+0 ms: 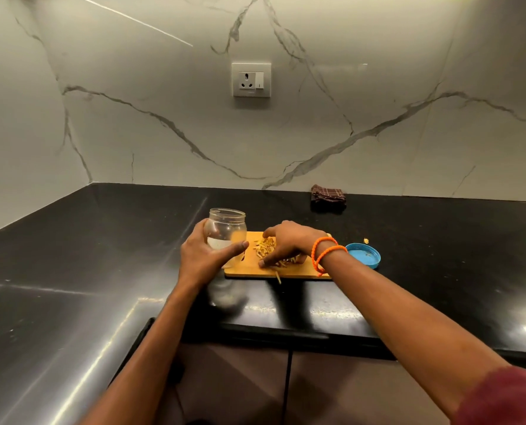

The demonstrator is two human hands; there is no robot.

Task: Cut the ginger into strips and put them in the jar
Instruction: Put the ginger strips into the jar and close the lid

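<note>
Ginger strips (266,247) lie in a loose pile on the wooden cutting board (298,269), near the middle of the black countertop (102,240); one strip overhangs the board's near edge. The right hand (289,242) is cupped over the pile, fingers curled down among the strips; whether any are actually pinched cannot be told. The left hand (203,256) grips a clear glass jar (226,230), lidless and upright at the board's left end. A blue lid (364,255) lies just right of the board. A dark checked cloth (328,196) sits far right against the marble wall.
</note>
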